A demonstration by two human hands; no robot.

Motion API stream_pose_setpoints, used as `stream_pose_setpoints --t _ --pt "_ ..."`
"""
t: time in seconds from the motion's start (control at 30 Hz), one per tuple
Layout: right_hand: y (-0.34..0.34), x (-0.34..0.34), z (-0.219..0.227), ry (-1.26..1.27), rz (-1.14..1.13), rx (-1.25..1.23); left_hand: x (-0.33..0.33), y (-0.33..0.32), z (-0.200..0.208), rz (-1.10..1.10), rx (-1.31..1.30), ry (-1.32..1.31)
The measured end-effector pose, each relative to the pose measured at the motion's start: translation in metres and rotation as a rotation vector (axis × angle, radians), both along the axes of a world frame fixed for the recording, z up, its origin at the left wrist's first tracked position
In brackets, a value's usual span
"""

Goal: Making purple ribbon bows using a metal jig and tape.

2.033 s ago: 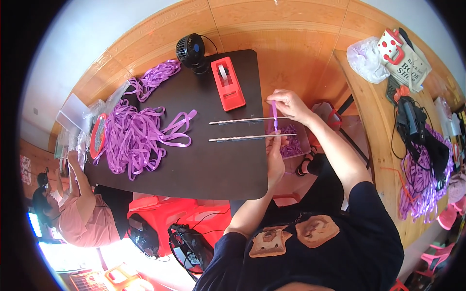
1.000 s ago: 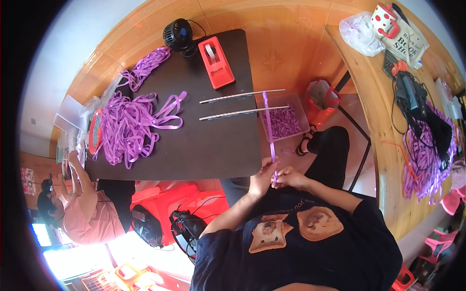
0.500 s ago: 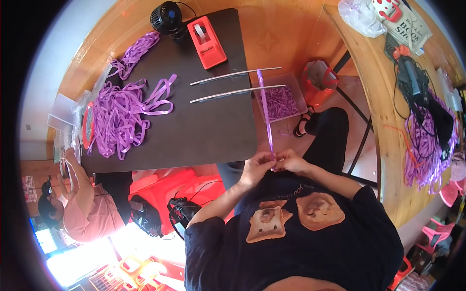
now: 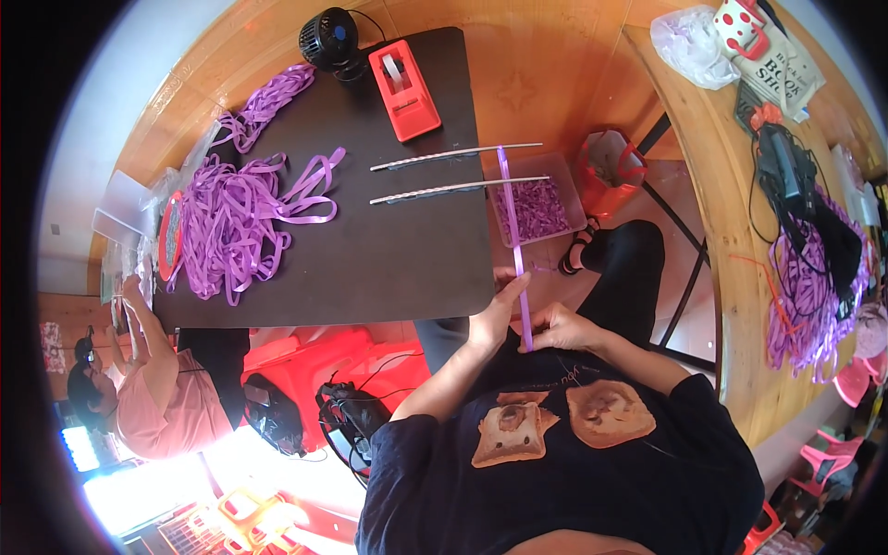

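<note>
"Pinching what, exactly, down there by the shirt?"

"A strip of purple ribbon (image 4: pixel 515 231). The right hand (image 4: pixel 566 330) has its lower end between thumb and fingertips, closed with no visible gap."

"And the left hand (image 4: pixel 498 307)?"

"Higher on the same strip. Its thumb lies across the ribbon, with fingers behind; how firmly it squeezes, I can't tell."

"So where's the rest of the strip, relative to those grips?"

"Above both. It runs nearly straight away from the hands, crosses the lower stick (image 4: pixel 458 191) and reaches the upper stick (image 4: pixel 456 155). Both sticks jut past the edge of the dark table (image 4: pixel 398 268)."

"Anything near that stretch?"

"A clear box (image 4: pixel 568 176) of purple pieces sits lower down, behind the ribbon from this view. The big ribbon heap (image 4: pixel 227 227) lies on the table, well left of both hands."
</note>
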State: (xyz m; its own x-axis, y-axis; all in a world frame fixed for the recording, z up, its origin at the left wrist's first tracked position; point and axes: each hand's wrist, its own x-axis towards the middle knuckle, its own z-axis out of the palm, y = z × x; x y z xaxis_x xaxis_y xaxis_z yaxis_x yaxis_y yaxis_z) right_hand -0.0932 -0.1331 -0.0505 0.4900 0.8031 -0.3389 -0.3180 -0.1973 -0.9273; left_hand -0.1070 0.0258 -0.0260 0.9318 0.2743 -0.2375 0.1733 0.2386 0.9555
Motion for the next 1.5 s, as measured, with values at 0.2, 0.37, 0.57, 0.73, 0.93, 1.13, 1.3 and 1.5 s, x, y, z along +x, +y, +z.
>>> stream_pose_setpoints --t 0.2,0.37,0.57,0.73,0.93,1.13,1.3,1.5 --pt "-0.007 0.009 0.005 0.067 0.065 -0.008 0.012 -0.014 0.012 -0.008 -0.239 0.006" --pt "-0.015 0.009 0.005 0.063 -0.046 0.043 0.037 -0.033 0.028 0.012 -0.257 -0.099" --pt "-0.038 0.021 -0.014 -0.084 -0.080 -0.037 0.075 -0.038 0.039 0.091 -0.303 -0.044" --pt "-0.047 0.025 -0.015 -0.074 -0.151 -0.133 0.112 -0.030 0.034 0.202 -0.411 -0.204" --pt "-0.052 0.029 -0.012 -0.018 -0.177 -0.128 0.126 -0.032 0.037 0.146 -0.496 -0.262" --pt "-0.077 0.072 0.035 -0.199 -0.751 0.118 0.122 -0.034 0.055 0.005 -0.467 -0.218" --pt "-0.072 0.121 0.079 -0.373 -0.807 0.260 0.139 -0.046 0.055 -0.061 -0.172 -0.259" --pt "-0.072 0.131 0.095 -0.440 -0.677 0.322 0.102 -0.064 0.050 -0.546 -0.256 -0.025"
